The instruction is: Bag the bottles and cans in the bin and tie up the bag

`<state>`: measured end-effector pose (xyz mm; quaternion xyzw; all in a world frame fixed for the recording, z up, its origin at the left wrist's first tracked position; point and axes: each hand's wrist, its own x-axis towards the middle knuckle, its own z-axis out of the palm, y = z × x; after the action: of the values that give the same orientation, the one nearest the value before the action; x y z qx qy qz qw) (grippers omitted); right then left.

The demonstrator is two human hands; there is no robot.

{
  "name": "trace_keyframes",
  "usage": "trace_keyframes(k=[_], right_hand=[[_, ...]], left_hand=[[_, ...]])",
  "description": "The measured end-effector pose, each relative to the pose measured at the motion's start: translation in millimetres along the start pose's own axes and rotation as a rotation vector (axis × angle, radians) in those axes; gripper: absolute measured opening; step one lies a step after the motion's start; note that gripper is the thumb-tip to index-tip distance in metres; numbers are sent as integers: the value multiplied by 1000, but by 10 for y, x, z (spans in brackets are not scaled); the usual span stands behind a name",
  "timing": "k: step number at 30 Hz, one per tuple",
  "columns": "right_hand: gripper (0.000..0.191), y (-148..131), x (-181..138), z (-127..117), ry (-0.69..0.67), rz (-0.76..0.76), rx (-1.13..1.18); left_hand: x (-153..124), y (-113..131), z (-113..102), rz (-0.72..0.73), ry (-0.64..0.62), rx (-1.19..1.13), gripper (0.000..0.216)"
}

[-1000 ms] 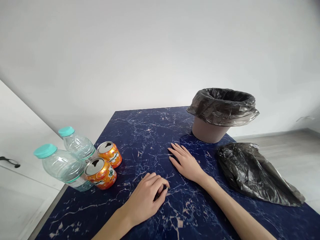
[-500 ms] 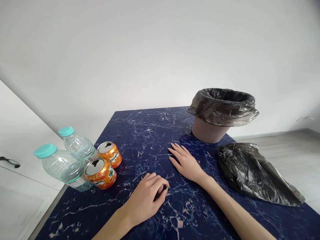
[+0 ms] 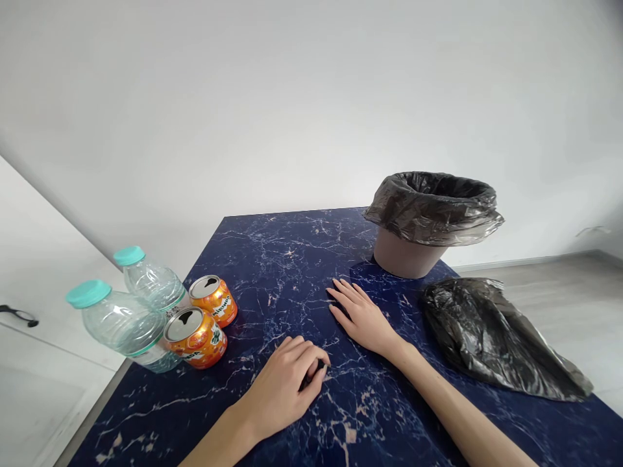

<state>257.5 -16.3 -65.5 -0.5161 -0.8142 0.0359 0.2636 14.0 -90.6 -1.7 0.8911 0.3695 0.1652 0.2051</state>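
Note:
My left hand [image 3: 287, 386] rests on the dark blue marbled table [image 3: 292, 259] with its fingers curled under; a small dark thing or shadow shows at the fingertips, and I cannot make out what it is. My right hand [image 3: 363, 318] lies flat on the table, fingers stretched out and together, holding nothing. It points toward a brown bin [image 3: 406, 253] lined with a black bag [image 3: 433, 204]. Left of my left hand lie two orange drink cans [image 3: 197, 336] [image 3: 214, 298], both opened, and two clear plastic bottles with teal caps [image 3: 119, 321] [image 3: 150, 279].
A loose crumpled black plastic bag [image 3: 491, 337] lies on the table's right side, just below the bin. A white cabinet with a dark handle [image 3: 19, 316] stands at the left. Behind the table are a white wall and grey floor [image 3: 559, 285].

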Motion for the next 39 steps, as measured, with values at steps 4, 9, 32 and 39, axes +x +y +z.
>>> trace_keyframes(k=[4,9,32,39], right_hand=[[50,7,-1,5,10,-5,11],[50,16,-2,18,10,-4,7],[44,7,30,-107,148,27,207],[22,281,68,-647,876,344,374]], left_hand=[[-5,5,5,-11,-6,-6,13],[-9,-12,15,-2,2,3,13],[3,-16,6,24,27,20,13],[-21,-25,15,20,17,-3,13]])
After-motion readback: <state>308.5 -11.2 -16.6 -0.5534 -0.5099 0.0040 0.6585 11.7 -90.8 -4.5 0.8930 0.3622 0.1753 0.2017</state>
